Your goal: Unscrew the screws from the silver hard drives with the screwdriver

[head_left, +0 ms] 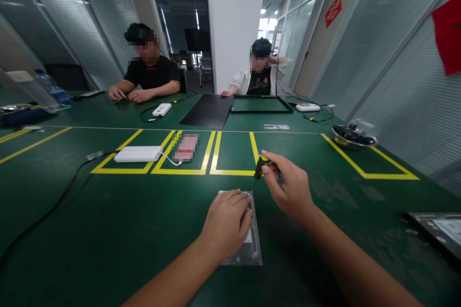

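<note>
A flat silver hard drive (256, 244) lies on the green table in front of me, with a pale label partly hidden. My left hand (227, 220) rests over its upper part, fingers bent and holding it down. In my right hand (290, 184) is a small black-and-yellow screwdriver (258, 169), its handle pinched between thumb and fingers. The screwdriver points down, and its thin shaft reaches the drive's far right corner. Whether the tip sits in a screw is too small to tell.
Yellow tape squares mark the table. Beyond my hands lie a white power bank (139, 154) and a pink phone (186, 147). A metal bowl of dark parts (355, 136) stands right; a dark metal-framed unit (437, 230) lies nearer. Two people sit opposite, near a black sheet (207, 110).
</note>
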Tool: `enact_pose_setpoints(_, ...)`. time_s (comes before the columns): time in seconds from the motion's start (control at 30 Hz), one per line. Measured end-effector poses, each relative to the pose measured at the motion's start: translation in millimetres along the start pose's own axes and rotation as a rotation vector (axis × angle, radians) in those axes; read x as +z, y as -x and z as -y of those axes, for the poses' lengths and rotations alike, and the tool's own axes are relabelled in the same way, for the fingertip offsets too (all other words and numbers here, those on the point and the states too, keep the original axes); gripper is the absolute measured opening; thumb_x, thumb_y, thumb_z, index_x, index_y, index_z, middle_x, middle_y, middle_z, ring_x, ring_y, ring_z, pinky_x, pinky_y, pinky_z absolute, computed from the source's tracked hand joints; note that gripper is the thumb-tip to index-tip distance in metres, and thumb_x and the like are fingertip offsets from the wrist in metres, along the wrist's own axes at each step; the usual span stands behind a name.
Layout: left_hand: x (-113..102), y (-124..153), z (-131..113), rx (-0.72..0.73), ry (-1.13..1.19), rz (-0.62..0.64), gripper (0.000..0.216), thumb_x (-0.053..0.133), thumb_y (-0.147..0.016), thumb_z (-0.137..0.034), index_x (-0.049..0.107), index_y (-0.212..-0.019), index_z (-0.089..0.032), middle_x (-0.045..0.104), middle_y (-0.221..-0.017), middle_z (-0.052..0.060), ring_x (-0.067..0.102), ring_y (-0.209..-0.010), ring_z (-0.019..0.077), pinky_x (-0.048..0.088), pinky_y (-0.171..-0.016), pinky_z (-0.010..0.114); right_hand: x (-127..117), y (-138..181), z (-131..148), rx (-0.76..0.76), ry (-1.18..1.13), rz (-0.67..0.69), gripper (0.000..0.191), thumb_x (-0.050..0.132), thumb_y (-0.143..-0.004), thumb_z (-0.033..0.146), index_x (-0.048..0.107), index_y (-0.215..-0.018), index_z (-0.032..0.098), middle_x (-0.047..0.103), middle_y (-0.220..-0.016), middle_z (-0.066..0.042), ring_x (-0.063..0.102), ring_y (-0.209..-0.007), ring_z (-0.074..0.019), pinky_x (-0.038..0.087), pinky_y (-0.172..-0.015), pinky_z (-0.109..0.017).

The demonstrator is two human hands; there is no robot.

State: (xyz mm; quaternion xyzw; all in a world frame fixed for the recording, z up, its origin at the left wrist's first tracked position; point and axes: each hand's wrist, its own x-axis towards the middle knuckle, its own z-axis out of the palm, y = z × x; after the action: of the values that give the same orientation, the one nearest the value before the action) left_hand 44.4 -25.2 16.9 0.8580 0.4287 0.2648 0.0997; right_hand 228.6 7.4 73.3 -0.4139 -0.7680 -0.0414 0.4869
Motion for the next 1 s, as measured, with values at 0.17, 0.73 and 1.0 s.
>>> enact_pose_setpoints(0.17, 1, 1, 0, 0.009, -0.001, -0.014, 0.028, 0.054, -0.093, -0.022, 0.066, -0.118, -0.021, 0.07, -0.12, 0.006, 0.059, -0.12, 0.0268, 0.041, -0.104, 0.047, 1, -1, -1, 0.003, -0.023, 0.003, 0.028, 0.053, -0.097, 0.022, 0.058, -0.124, 0.018, 0.058, -0.081, -0.001, 0.053, -0.066, -0.0116, 0.049, -0.067, -0.026)
enact_pose_setpoints(0.73, 1, 0, 0, 0.014, -0.004, -0.019, 0.027, 0.055, -0.092, -0.021, 0.066, -0.117, -0.021, 0.071, -0.118, 0.007, 0.06, -0.118, 0.0281, 0.042, -0.102, 0.048, -1, -9, 3, 0.013, -0.039, 0.016, 0.019, 0.066, -0.092, 0.031, 0.063, -0.106, 0.018, 0.058, -0.094, -0.005, 0.054, -0.074, -0.0142, 0.046, -0.06, -0.025)
enact_pose_setpoints(1.0, 1, 1, -1, 0.012, -0.003, -0.025, 0.028, 0.055, -0.091, -0.021, 0.066, -0.117, -0.021, 0.071, -0.117, 0.006, 0.06, -0.117, 0.0271, 0.042, -0.103, 0.047, -10, -25, 5, 0.01, 0.04, 0.07, 0.01, 0.063, -0.09, 0.025, 0.066, -0.096, 0.017, 0.061, -0.085, -0.003, 0.053, -0.071, -0.014, 0.045, -0.067, -0.027)
